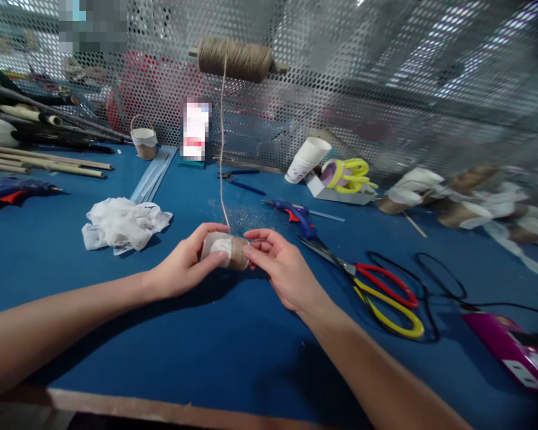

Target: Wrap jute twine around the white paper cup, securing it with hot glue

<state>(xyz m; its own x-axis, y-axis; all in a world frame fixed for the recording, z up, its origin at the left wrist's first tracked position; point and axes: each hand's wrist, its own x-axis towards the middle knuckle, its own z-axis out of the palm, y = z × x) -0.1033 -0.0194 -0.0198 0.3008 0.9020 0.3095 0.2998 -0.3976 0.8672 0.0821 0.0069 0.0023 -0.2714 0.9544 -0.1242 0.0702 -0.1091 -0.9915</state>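
Observation:
Between my two hands lies a small white paper cup (217, 244) on its side, part of it wrapped in brown twine. My left hand (196, 257) is closed around the white end, thumb in front. At the twine-covered end, my right hand (273, 257) grips with thumb and fingers. A strand of twine (222, 137) runs down to the cup from a large twine spool (235, 60) mounted on the mesh panel. Just beyond my right hand rests a blue glue gun (295, 216), with red-and-yellow-handled scissors (363, 280) to its right.
Crumpled white lace (123, 224) lies left, near glue sticks (155, 173) and a small twine basket (144, 140). Pliers (242, 179), stacked paper cups (307, 160) and a yellow tape dispenser (345, 174) stand behind. A magenta power strip (506, 346) with black cable sits right; another glue gun (18, 192) lies far left.

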